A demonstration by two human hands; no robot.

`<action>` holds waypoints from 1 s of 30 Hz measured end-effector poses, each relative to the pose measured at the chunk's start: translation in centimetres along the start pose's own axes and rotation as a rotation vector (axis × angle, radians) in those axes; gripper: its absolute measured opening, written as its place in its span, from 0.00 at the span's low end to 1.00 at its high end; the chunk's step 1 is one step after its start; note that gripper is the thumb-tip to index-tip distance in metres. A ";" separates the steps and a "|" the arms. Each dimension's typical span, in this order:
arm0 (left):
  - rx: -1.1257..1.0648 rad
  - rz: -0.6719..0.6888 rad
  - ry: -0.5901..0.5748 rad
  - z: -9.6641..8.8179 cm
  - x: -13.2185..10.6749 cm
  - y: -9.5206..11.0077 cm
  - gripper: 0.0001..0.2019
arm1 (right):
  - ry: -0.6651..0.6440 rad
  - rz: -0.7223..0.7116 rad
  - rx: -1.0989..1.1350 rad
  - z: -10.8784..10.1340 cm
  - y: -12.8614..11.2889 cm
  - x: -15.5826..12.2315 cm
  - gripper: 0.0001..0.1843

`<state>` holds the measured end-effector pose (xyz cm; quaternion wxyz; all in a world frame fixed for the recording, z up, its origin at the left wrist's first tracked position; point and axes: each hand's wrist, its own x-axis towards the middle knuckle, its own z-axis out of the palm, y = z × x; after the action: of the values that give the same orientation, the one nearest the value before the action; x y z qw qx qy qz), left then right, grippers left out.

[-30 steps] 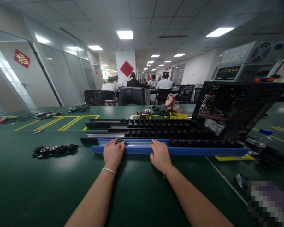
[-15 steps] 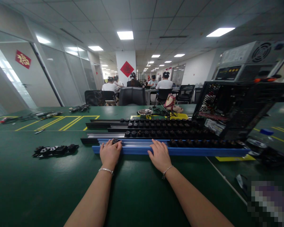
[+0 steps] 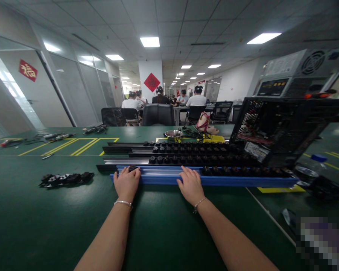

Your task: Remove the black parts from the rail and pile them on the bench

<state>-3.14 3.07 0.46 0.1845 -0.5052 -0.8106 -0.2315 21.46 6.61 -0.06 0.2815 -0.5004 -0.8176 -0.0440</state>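
A long blue rail [image 3: 228,180] lies across the green table [image 3: 45,226] in front of me, with a row of small black parts [image 3: 243,171] seated along its right half. My left hand [image 3: 126,184] rests on the rail near its left end, fingertips pinched on one small black part [image 3: 132,168]. My right hand [image 3: 190,186] lies flat on the rail's middle, fingers stretched out and empty. Behind the blue rail lie several dark rails [image 3: 169,152], also filled with black parts.
A loose group of black parts [image 3: 64,178] sits on the table at the left. An open black computer case [image 3: 282,130] stands at the right, a metal bowl [image 3: 172,134] behind the rails. Tools and cables lie far left. People sit at desks in the background.
My left hand has slid leftward along the blue rail with the small black part under its fingertips. My right hand has barely moved.
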 end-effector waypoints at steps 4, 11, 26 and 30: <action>-0.004 -0.025 0.011 0.3 0.2 -0.5 0.19 | 0.011 -0.006 0.005 0.0 0.0 0.0 0.11; 0.009 -0.063 -0.001 -0.1 0.3 -0.6 0.19 | 0.015 -0.014 0.009 -0.1 0.0 0.1 0.11; 0.019 -0.145 0.022 0.2 0.7 -1.4 0.19 | 0.032 -0.032 -0.018 -0.2 -0.1 0.1 0.10; 0.001 -0.148 0.056 0.1 0.8 -1.6 0.18 | 0.036 -0.037 -0.018 -0.1 -0.2 0.1 0.10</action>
<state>-4.91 3.11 0.47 0.1895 -0.4374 -0.8403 -0.2580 21.37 6.52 0.12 0.2906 -0.4870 -0.8210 -0.0654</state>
